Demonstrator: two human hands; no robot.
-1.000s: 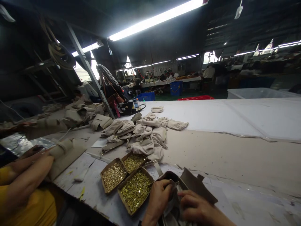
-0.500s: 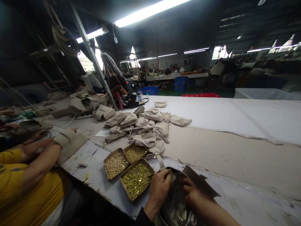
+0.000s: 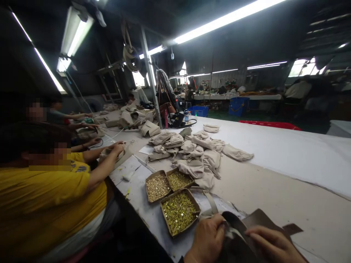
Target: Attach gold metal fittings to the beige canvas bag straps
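Dark leather bag piece (image 3: 257,226) lies at the tabletop's (image 3: 274,190) near edge, gripped by the closed left hand (image 3: 207,239) and pressed by the flatter right hand (image 3: 274,244), brass-rivet trays (image 3: 179,212) just left, bare surface stretching right.

Open stretch of bare table (image 3: 274,190) ahead and to the right of right hand (image 3: 274,244), reaching to the white sheet (image 3: 287,149). Blocked just left of left hand (image 3: 207,241) by three trays of brass fittings (image 3: 178,212), packed side by side. Beyond those, heap of beige fabric pieces (image 3: 197,153). Farther left, co-worker's arm (image 3: 104,170) across the table edge.
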